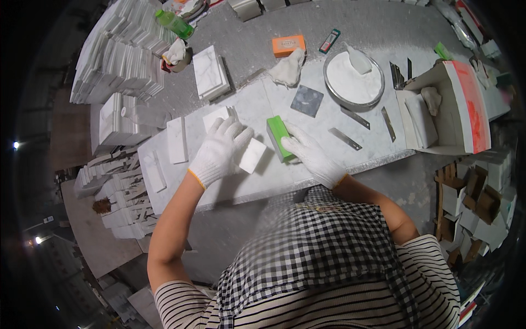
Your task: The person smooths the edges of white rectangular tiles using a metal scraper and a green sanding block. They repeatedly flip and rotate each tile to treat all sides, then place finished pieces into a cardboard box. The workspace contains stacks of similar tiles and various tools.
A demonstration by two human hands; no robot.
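Note:
My left hand (220, 150), in a white knit glove, grips a small white marble-look tile (252, 156) whose corner sticks out past the thumb. Most of that tile is hidden under the hand. Just beyond the fingertips, other white tile pieces (214, 117) lie on the marble slab (275, 172). My gloved right hand (306, 150) holds a green hand sanding block (277, 130) with a grey lower side. The block is tilted and apart from the tile. A dark grey square pad (307, 101) rests on the slab behind the block.
A metal bowl (326, 84) of white powder with a scoop (358, 61) stands right of centre. Loose cutter blades (345, 138) lie near an open cardboard box (448, 111). Tile stacks (123, 61) and a clear bottle (146, 116) are left; an orange box (288, 45) and cloth (287, 69) sit behind.

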